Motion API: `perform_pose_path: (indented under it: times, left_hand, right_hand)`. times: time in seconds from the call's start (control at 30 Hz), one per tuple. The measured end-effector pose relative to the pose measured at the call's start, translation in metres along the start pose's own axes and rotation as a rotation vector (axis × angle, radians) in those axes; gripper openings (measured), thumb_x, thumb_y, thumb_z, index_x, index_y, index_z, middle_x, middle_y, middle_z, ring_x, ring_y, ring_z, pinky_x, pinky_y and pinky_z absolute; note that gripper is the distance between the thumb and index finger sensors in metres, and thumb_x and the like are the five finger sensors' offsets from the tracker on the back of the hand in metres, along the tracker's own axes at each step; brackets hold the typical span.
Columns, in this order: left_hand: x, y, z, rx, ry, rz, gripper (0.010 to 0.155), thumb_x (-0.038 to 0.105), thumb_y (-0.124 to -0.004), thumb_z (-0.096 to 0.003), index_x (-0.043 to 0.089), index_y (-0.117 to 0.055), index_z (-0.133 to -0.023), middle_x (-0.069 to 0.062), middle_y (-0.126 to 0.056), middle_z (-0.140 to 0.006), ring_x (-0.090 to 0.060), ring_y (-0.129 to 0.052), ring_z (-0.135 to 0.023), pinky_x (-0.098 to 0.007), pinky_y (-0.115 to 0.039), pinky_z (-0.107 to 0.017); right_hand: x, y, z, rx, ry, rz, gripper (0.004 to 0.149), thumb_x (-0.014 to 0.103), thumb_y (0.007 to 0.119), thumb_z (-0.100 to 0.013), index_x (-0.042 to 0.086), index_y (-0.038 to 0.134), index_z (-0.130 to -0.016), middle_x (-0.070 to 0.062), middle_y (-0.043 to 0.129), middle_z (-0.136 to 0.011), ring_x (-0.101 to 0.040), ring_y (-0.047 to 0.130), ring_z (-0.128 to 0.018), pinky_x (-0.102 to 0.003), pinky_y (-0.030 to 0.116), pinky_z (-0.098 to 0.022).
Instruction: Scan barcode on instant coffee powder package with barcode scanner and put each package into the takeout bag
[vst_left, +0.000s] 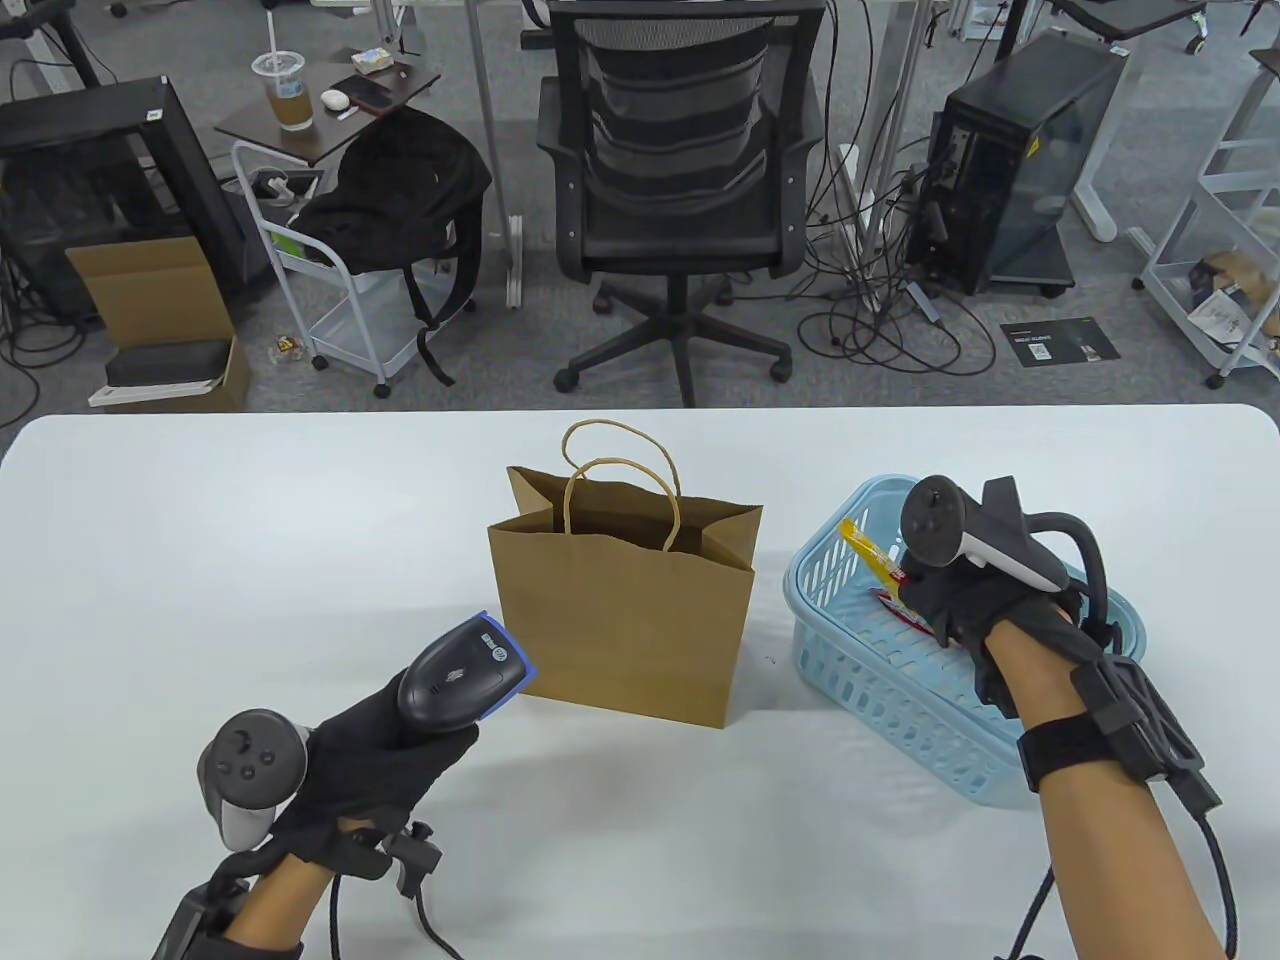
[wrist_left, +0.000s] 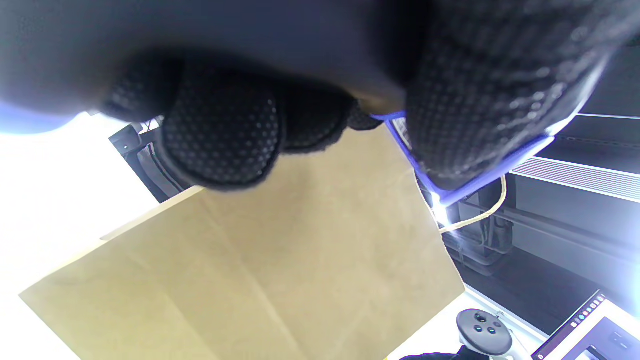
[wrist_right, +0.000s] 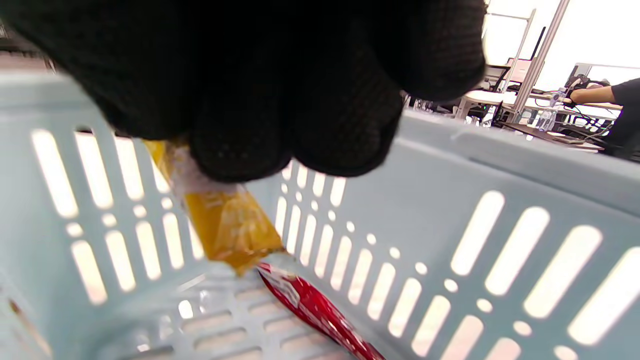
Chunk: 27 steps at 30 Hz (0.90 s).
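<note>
My left hand (vst_left: 370, 760), at the lower left of the table view, grips the barcode scanner (vst_left: 462, 672), its blue-rimmed head aimed toward the paper bag (vst_left: 620, 620). A small label sits on top of the scanner, too small for me to read. The brown takeout bag stands upright at the centre of the white table (vst_left: 200, 560), mouth open, no printing visible on its face. My right hand (vst_left: 965, 600) reaches down into the light blue basket (vst_left: 880, 690) at the right, fingers closed on a yellow coffee stick (wrist_right: 227, 225). A red coffee stick (wrist_right: 315, 310) lies on the basket floor beneath it. The writing on both packages is blurred.
</note>
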<state>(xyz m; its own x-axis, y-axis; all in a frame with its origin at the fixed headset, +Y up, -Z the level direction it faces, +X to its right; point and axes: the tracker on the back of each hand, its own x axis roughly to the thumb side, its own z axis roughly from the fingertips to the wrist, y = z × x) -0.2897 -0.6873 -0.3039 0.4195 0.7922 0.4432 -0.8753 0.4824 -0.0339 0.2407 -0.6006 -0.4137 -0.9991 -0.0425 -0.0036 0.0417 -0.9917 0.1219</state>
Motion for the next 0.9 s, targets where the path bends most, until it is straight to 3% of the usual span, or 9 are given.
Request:
perform_pose_path:
  times: [0.3, 0.57, 0.77, 0.9]
  left_hand:
    - [0.011, -0.005, 0.005, 0.016, -0.09, -0.033, 0.059, 0.054, -0.092, -0.0421, 0.034, -0.074, -0.094, 0.007, -0.095, -0.074, -0.021, -0.107, -0.053, -0.044, -0.087, -0.05]
    - [0.025, -0.018, 0.01, -0.015, -0.192, -0.12, 0.059, 0.054, -0.091, -0.0424, 0.034, -0.073, -0.095, 0.007, -0.094, -0.075, -0.021, -0.106, -0.055, -0.044, -0.087, -0.051]
    - [0.033, -0.024, 0.013, -0.02, -0.255, -0.161, 0.06, 0.054, -0.091, -0.0425, 0.033, -0.071, -0.095, 0.008, -0.093, -0.075, -0.021, -0.106, -0.055, -0.044, -0.087, -0.051]
    - [0.039, -0.029, 0.016, -0.028, -0.305, -0.185, 0.06, 0.054, -0.09, -0.0426, 0.033, -0.071, -0.095, 0.008, -0.093, -0.075, -0.02, -0.106, -0.055, -0.044, -0.087, -0.051]
  right_hand:
    - [0.003, -0.051, 0.044, -0.127, -0.108, -0.304, 0.04, 0.049, 0.083, -0.045, 0.028, 0.092, -0.078, 0.01, 0.104, -0.047, -0.013, 0.103, -0.043, -0.041, 0.083, -0.048]
    - [0.042, -0.097, 0.089, -0.292, -0.317, -0.517, 0.04, 0.051, 0.085, -0.046, 0.026, 0.093, -0.076, 0.01, 0.105, -0.043, -0.012, 0.103, -0.038, -0.04, 0.084, -0.045]
    - [0.078, -0.097, 0.104, -0.309, -0.366, -0.559, 0.04, 0.052, 0.085, -0.046, 0.027, 0.094, -0.076, 0.012, 0.104, -0.041, -0.011, 0.103, -0.037, -0.039, 0.085, -0.043]
    - [0.109, -0.08, 0.11, -0.256, -0.409, -0.64, 0.04, 0.052, 0.086, -0.045, 0.026, 0.094, -0.075, 0.012, 0.104, -0.04, -0.01, 0.104, -0.036, -0.039, 0.085, -0.041]
